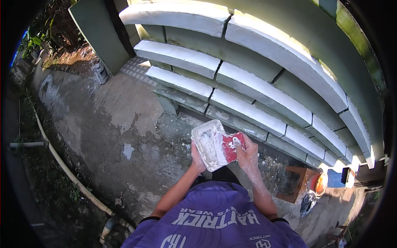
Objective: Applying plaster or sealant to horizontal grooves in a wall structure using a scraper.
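My left hand (198,158) grips the near left side of a shallow white tray (200,131), which is tilted in front of my chest. Thick white paste coats its inside. In my right hand (249,156) is a flat red spreader (229,152), its left edge smeared with white and resting over the tray. White residue covers my right thumb and forearm. Beyond both hands stands a green wall with rows of white-coated ledges (252,103), split by dark vertical gaps. The hands are apart from the ledges.
A paint can (100,73) stands by the green pillar (97,35) at far left. A long pipe (68,171) runs along the left ground. An orange-brown crate (294,184) and an orange round container (320,184) sit at right. The concrete floor (111,120) has white spots.
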{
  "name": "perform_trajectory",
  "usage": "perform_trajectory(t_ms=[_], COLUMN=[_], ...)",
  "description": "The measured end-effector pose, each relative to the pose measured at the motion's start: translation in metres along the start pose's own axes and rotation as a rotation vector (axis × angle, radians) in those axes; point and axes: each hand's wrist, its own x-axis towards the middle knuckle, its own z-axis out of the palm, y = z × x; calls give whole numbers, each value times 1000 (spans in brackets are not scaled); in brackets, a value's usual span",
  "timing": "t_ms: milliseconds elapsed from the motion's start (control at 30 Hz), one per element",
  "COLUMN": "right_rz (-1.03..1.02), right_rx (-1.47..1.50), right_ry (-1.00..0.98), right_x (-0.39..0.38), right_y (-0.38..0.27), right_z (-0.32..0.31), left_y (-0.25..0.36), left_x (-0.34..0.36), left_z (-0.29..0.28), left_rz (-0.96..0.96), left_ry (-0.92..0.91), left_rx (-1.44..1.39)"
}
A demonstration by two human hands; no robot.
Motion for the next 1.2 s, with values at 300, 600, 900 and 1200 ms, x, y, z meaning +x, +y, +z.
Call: perform_trajectory(t_ms=[300, 600, 900, 1200], right_rz=[-81, -286, -315, -268], right_rx=[-52, -274, -225, -126], right_ry=[45, 21, 53, -30], right_x=[-33, -61, -120, -206], right_y=[-26, -15, -27, 0], right_z=[2, -11, -79, -104], left_y=[-20, -56, -109, -171], left_x=[-13, -34, -76, -147], left_z=[19, 33, 40, 45], left_rz=[-44, 23, 39, 38], left_ry=[85, 99, 27, 128], left_rx=[14, 111, 26, 161])
